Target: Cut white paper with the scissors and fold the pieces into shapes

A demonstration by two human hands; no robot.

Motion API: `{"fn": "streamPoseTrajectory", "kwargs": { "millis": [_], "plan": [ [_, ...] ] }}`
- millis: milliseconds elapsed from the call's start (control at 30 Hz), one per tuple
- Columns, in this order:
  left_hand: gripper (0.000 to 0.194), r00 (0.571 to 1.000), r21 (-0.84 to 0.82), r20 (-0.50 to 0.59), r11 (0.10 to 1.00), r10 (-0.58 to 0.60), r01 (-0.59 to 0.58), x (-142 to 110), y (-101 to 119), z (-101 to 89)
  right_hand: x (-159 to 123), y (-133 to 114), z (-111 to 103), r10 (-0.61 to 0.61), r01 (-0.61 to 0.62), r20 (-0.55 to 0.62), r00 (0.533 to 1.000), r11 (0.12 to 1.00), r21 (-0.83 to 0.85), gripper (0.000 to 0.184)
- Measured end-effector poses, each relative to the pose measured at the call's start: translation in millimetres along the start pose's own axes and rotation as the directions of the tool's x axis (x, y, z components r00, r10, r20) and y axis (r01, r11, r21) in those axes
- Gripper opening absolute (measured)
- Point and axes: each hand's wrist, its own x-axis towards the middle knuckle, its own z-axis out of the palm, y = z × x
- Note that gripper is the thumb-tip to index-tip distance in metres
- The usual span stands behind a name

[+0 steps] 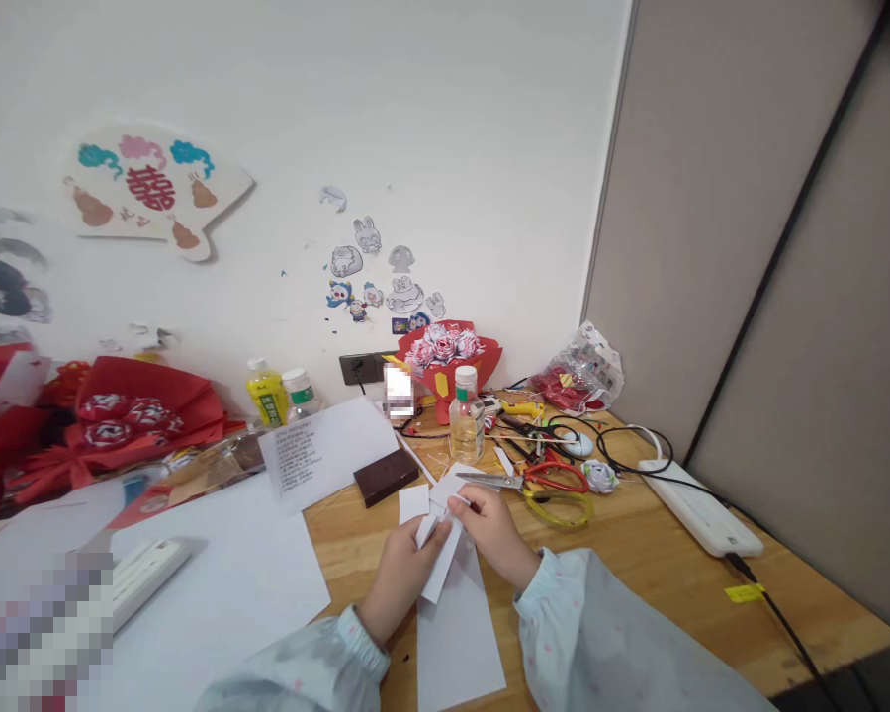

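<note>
Both hands are partly closed around a folded strip of white paper [439,576]. The left hand [404,566] pinches it between thumb and fingers from one side, and the right hand [491,529] grips its upper part with the fingertips. The two hands are close together above the wooden table [600,593], and the strip slants between them, over a long white paper sheet [460,648] that lies beneath.

Just beside the hands, a small white paper piece [413,504] lies near a dark brown block [386,479]. Behind the block is a sheet with printed text [330,447], and on the left a large white sheet [226,574] covers part of the table.

Beyond the hands stands a clear bottle with a white cap [466,425], in front of a red-wrapped bouquet [445,371] of pink and white paper flowers. To the right of the bottle, red-handled scissors [558,477] lie among tools and cables, next to a yellow loop [564,510] that looks like another scissors handle. A white paper rose [600,477] rests between the scissors and a white power strip [701,506].
</note>
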Motion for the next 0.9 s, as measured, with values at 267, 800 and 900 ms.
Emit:
{"fn": "streamPoseTrajectory", "kwargs": {
  "millis": [267,800,900],
  "plan": [
    [0.034,0.997,0.169,0.046,0.983,0.064,-0.071,6.3,-10.9,-0.9,3.9,11.7,0.8,0.025,-0.033,-0.097,0.995,0.996,-0.081,0.033],
    [0.035,0.975,0.022,0.181,0.991,-0.131,0.129,5.1,-6.6,-0.6,9.7,17.3,-6.3,0.147,-0.138,-0.080,0.986,0.984,0.114,0.030],
    [0.039,0.982,0.010,0.164,0.995,-0.096,0.096,3.6,-4.7,-0.3,8.9,18.8,-4.5,0.255,-0.253,0.040,0.966,0.906,0.339,0.029]
  ]
}}
